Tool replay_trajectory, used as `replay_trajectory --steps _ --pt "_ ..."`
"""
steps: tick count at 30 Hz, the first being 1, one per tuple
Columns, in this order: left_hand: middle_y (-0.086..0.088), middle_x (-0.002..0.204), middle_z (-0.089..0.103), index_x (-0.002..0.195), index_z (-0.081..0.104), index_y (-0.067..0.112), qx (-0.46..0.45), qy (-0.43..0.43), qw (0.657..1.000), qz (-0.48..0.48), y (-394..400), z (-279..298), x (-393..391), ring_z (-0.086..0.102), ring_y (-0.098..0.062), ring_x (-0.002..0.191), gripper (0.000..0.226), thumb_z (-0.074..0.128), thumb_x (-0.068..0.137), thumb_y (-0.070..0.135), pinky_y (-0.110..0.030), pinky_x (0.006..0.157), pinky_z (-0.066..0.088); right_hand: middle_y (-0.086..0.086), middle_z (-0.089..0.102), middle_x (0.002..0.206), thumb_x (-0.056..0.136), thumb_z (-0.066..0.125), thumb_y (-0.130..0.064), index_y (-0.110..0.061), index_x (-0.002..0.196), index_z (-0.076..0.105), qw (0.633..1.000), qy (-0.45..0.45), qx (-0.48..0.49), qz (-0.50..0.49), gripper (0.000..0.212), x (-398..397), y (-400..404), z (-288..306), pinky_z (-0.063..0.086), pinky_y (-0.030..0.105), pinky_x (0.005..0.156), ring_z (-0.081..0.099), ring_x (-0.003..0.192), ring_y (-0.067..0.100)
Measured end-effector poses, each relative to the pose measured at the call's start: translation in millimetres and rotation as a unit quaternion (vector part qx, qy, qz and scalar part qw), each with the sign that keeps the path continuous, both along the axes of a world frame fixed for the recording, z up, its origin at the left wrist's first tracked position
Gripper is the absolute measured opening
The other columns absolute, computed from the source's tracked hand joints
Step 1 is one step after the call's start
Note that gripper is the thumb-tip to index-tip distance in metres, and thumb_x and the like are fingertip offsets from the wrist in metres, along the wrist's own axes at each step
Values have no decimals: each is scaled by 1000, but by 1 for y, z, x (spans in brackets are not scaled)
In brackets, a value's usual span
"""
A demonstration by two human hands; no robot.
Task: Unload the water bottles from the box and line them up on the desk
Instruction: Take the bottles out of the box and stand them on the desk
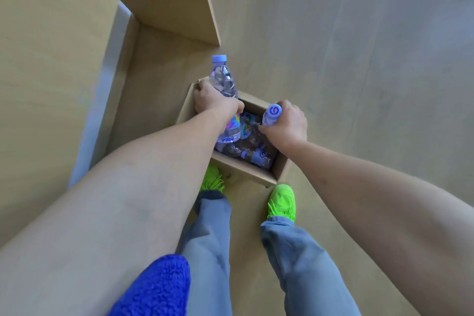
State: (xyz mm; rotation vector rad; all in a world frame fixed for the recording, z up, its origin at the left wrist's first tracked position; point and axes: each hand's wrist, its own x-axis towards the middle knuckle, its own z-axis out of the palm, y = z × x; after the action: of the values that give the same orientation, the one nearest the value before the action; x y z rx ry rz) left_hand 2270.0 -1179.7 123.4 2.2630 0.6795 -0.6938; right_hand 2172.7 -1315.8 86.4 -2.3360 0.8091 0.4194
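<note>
I stand over the box point(259, 179), which sits on the floor by my green shoes point(282, 201). My left hand point(214, 102) is wrapped round one water bottle point(223, 79), lifted above the box's far-left corner with its cap tilted away from the box. My right hand point(288, 120) grips a second bottle point(272, 115) by its upper body, just above the box's right side. I judge taking two at once saves trips. More bottles point(252, 151) lie on their sides inside the box.
</note>
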Motion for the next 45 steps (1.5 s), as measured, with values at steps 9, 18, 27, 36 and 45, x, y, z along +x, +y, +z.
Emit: replay_trajectory --steps 9,18,27,36,45 --pt "-2 105 59 108 42 17 -42 -120 990 -67 -29 222 30 60 -24 92 77 88 46 19 -28 64 47 -2 60 81 54 78 -33 -19 88 53 992 -105 11 -65 45 42 -25 207 44 29 66 55 78 23" --pt "3 97 59 112 42 20 -67 -278 957 -57 -27 434 39 59 -22 89 76 84 49 23 -32 75 54 -5 59 75 48 78 -38 -23 79 54 974 -220 21 -44 42 71 -43 419 46 28 63 58 75 21" --pt "0 99 60 109 43 15 -53 -428 902 7 32 607 12 61 -25 92 79 88 50 40 -37 80 54 -8 59 79 52 75 -45 -27 87 56 942 -332 10 46 44 79 -6 595 45 28 66 58 78 17" --pt "0 97 58 108 44 15 -25 -523 849 75 138 692 -27 58 -24 87 82 81 54 66 -33 71 47 -15 55 73 48 78 -59 -33 85 50 899 -410 41 151 53 75 96 691 34 22 50 48 60 2" --pt "6 97 61 107 46 30 16 -566 816 115 278 708 -87 60 -21 90 60 70 65 66 -34 76 50 -5 66 96 47 82 -60 -26 110 67 869 -401 46 287 74 59 241 713 52 31 77 64 91 19"
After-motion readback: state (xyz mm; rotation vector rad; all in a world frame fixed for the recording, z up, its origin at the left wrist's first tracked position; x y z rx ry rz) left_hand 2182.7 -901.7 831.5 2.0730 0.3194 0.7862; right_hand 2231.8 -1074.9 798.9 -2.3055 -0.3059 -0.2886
